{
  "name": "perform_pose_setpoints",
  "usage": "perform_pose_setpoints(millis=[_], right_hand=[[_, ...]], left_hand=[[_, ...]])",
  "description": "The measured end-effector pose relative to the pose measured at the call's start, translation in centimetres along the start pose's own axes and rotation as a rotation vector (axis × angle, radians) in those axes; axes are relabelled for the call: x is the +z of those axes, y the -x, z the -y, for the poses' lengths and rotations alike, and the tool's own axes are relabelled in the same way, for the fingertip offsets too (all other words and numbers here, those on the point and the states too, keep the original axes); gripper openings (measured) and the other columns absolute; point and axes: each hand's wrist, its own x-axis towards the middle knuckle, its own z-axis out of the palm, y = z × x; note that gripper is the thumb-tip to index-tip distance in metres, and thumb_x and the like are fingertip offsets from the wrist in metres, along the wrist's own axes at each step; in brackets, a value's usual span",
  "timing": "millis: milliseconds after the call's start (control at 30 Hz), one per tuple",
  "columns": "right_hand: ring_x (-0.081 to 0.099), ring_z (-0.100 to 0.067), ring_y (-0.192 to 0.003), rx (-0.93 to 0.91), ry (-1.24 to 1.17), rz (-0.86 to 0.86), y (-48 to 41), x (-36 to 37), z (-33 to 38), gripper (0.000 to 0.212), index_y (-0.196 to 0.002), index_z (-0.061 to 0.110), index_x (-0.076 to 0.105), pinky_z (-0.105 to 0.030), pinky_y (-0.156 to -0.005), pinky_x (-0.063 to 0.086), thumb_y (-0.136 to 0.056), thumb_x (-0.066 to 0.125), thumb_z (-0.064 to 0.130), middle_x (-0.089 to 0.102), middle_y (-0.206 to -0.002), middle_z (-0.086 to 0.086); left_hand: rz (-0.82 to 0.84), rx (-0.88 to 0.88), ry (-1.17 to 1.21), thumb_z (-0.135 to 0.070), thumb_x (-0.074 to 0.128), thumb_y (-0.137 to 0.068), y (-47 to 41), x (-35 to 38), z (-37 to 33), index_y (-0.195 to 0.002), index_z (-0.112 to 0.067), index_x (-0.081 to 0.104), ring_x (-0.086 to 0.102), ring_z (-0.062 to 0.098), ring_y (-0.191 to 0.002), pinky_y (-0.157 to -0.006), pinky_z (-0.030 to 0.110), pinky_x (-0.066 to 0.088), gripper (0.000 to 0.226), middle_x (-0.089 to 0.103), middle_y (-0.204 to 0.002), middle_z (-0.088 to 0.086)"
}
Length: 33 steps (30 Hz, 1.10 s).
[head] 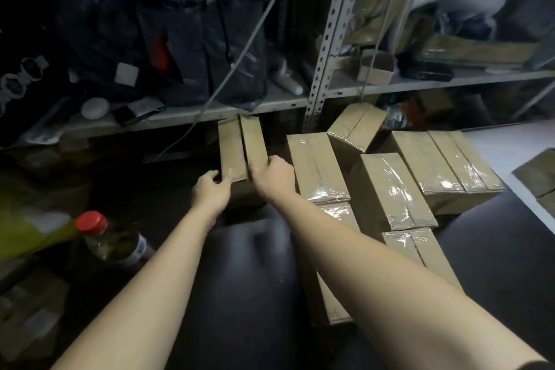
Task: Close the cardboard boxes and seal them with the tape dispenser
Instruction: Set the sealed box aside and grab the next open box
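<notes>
Box untaped, flaps down | hands: left hand and right hand pinch its near end | bottle label blurred

The untaped box stands left of taped boxes, before the shelf.

Taped cardboard boxes lie clustered on the floor, under a metal shelf holding dark bags.

I saw a brown cardboard box, flaps folded shut with a dark seam between, lying under the shelf; glossy taped boxes were piled just right.
</notes>
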Motion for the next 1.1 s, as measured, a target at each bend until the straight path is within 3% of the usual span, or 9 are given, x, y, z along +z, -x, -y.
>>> perform_pose_setpoints(millis=[133,333,433,600,700,800,967,1033,1100], right_hand=[[0.062,-0.03,-0.125,0.056,-0.086,0.034,0.1,0.3,-1.0,0.054,-0.132,0.008,0.063,-0.031,-0.1,0.046,-0.098,0.065,0.049,0.069,-0.131,-0.011],[0.068,-0.028,-0.118,0.04,-0.231,0.014,1.3,-0.3,-1.6,0.049,-0.124,0.01,0.071,-0.041,-0.105,0.053,-0.094,0.07,0.048,0.075,-0.122,-0.008],[0.069,-0.026,-0.116,0.001,-0.32,0.007,2.9,-1.6,-1.9,0.045,-0.123,0.011,0.072,-0.044,-0.105,0.054,-0.094,0.071,0.045,0.076,-0.12,-0.006],[0.068,-0.016,-0.112,-0.105,-0.498,0.047,7.5,-6.2,-2.7,0.038,-0.127,0.011,0.07,-0.032,-0.1,0.054,-0.098,0.07,0.036,0.074,-0.122,-0.004],[0.067,-0.018,-0.117,-0.173,-0.51,0.086,10.8,-9.5,-4.1,0.048,-0.134,0.016,0.067,-0.045,-0.105,0.055,-0.097,0.069,0.046,0.073,-0.127,0.0],[0.065,-0.017,-0.12,-0.23,-0.564,0.164,14.7,-13.3,-5.8,0.048,-0.14,0.019,0.063,-0.044,-0.105,0.055,-0.099,0.067,0.044,0.07,-0.131,0.002],[0.063,-0.013,-0.122,-0.377,-0.564,0.297,21.7,-18.6,-9.1,0.059,-0.143,0.023,0.056,-0.034,-0.1,0.057,-0.093,0.074,0.048,0.067,-0.133,0.005],[0.062,-0.01,-0.12,-0.44,-0.536,0.312,24.0,-20.4,-10.7,0.068,-0.141,0.026,0.054,-0.028,-0.096,0.057,-0.085,0.082,0.051,0.066,-0.132,0.007],[0.063,-0.007,-0.118,-0.477,-0.516,0.314,25.8,-22.1,-12.2,0.081,-0.141,0.027,0.052,-0.025,-0.093,0.057,-0.075,0.089,0.056,0.066,-0.129,0.01]], left_hand=[[0.002,0.018,0.124,-0.047,0.061,-0.1,0.1,0.7,0.2,-0.127,-0.016,0.071,0.064,0.025,-0.111,-0.091,0.032,0.049,0.042,0.07,-0.114,0.001],[-0.008,0.103,0.136,-0.046,0.064,-0.098,2.8,-0.2,-0.7,-0.129,-0.021,0.073,0.067,0.021,-0.114,-0.101,0.037,0.054,0.04,0.075,-0.121,0.001],[-0.032,0.162,0.122,-0.061,0.062,-0.089,4.9,-0.8,-1.6,-0.132,-0.022,0.071,0.067,0.016,-0.118,-0.106,0.039,0.053,0.059,0.074,-0.125,-0.004],[-0.118,0.234,0.118,-0.082,0.053,-0.067,10.7,-1.1,-2.9,-0.138,-0.022,0.066,0.062,0.014,-0.127,-0.111,0.04,0.049,0.093,0.07,-0.134,-0.005],[-0.189,0.285,0.118,-0.082,0.053,-0.068,16.4,-0.7,-4.3,-0.138,-0.022,0.065,0.063,0.011,-0.125,-0.109,0.039,0.051,0.093,0.071,-0.132,-0.007],[-0.273,0.329,0.113,-0.08,0.055,-0.072,22.4,0.0,-4.8,-0.136,-0.024,0.067,0.064,0.007,-0.121,-0.107,0.037,0.053,0.086,0.073,-0.127,-0.01],[-0.394,0.378,0.103,-0.058,0.069,-0.089,33.5,2.2,-5.1,-0.126,-0.023,0.074,0.067,0.0,-0.11,-0.096,0.025,0.055,0.051,0.076,-0.117,-0.012],[-0.417,0.369,0.102,-0.048,0.07,-0.094,37.4,3.3,-4.9,-0.113,-0.025,0.08,0.067,-0.004,-0.096,-0.09,0.013,0.053,0.032,0.077,-0.102,-0.015],[-0.418,0.363,0.107,-0.043,0.069,-0.096,40.5,4.4,-4.5,-0.101,-0.034,0.082,0.068,-0.004,-0.088,-0.088,0.017,0.056,0.016,0.076,-0.089,-0.017]])
